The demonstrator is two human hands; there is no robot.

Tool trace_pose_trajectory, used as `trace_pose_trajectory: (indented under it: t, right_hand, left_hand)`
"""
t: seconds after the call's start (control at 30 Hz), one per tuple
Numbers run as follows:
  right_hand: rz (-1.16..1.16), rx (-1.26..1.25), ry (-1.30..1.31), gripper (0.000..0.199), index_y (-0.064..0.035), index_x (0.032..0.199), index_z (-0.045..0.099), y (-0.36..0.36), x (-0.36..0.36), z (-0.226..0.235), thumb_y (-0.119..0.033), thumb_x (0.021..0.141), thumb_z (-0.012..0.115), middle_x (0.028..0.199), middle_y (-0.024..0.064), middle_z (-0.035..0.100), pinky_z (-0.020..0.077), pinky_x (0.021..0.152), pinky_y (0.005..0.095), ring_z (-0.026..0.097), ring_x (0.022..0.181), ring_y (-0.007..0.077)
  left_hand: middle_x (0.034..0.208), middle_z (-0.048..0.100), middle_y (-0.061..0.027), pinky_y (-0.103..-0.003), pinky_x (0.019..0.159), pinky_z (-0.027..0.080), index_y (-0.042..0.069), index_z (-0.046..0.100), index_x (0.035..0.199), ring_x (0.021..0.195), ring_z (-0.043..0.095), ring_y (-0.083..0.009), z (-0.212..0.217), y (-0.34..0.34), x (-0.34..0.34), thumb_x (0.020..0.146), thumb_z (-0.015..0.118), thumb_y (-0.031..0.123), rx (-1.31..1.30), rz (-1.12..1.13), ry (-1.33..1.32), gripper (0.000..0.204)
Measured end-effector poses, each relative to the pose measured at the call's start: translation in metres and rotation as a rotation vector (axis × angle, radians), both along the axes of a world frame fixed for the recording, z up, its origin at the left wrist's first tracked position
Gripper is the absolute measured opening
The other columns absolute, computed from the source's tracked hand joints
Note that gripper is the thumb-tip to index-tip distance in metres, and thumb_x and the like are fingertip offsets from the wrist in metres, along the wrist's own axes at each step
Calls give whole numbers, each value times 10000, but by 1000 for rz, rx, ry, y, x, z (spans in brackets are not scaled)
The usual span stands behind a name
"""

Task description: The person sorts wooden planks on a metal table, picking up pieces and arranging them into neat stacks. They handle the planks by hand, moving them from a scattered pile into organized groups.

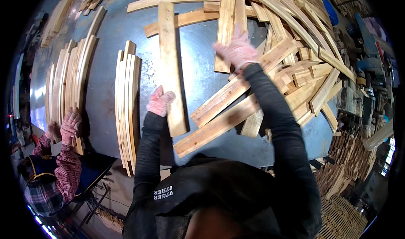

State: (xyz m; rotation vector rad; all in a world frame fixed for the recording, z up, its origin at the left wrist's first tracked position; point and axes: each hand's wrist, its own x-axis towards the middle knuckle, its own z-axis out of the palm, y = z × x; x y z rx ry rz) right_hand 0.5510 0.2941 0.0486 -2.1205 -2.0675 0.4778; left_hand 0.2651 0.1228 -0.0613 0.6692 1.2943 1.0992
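Left hand (159, 101), pink glove, clenched on near end of long plank (171, 66); plank flat on grey table (105, 74), running from near-middle toward far edge. Just left of it, stack of curved slats (126, 104) on edge, reaching near table edge. At near left corner, co-worker's gloved hands (67, 125) on second slat stack (67, 82). Right hand (237, 50), pink glove, farther out, grasping upright board (225, 28) near table middle. Loose pile of boards (303, 66) heaped over right side to far edge.
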Motion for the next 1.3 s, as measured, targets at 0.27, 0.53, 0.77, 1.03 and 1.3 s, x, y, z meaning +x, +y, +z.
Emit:
trace_pose_trajectory:
  t: [0.27, 0.53, 0.77, 1.03, 1.3]
  right_hand:
    - [-24, 136, -122, 658, -10, 1427, 344, -18, -44, -77, -152, 821, 556, 1329, 235, 486, 428, 998, 476, 532, 1201, 379]
    - [-150, 118, -245, 452, 74, 1223, 422, 2, -44, -75, -135, 851, 574, 1110, 288, 630, 532, 867, 453, 646, 1023, 408]
    - [-67, -232, 704, 463, -19, 1285, 529, -103, -56, -20, -92, 842, 641, 1018, 170, 706, 553, 801, 375, 691, 925, 230]
    - [509, 230, 616, 307, 23, 1185, 615, -210, -57, -31, -137, 941, 520, 1157, 187, 659, 493, 973, 395, 628, 1092, 370]
    - [334, 109, 563, 236, -21, 1069, 573, -185, -14, -16, -52, 843, 511, 863, 179, 574, 469, 710, 441, 566, 790, 404]
  left_hand:
    - [1066, 666, -60, -291, 854, 495, -25, 563, 1288, 971, 610, -140, 7, -7, 13, 817, 645, 109, -102, -37, -26, 496]
    - [1143, 648, -118, -352, 957, 511, -52, 503, 1332, 1057, 625, -214, 7, -56, 27, 837, 644, 10, -191, 88, -534, 519]
    - [1198, 638, -116, -323, 1003, 468, -48, 497, 1340, 1115, 601, -201, 5, -50, 51, 870, 657, 74, -58, 153, 26, 511]
    - [1002, 695, -95, -322, 825, 524, -19, 624, 1142, 906, 632, -168, 23, -31, 55, 877, 716, 176, -42, 34, 27, 341]
    - [1098, 684, -157, -383, 906, 513, 44, 586, 1263, 984, 658, -250, 134, 164, -18, 850, 734, 321, 210, -26, 708, 519]
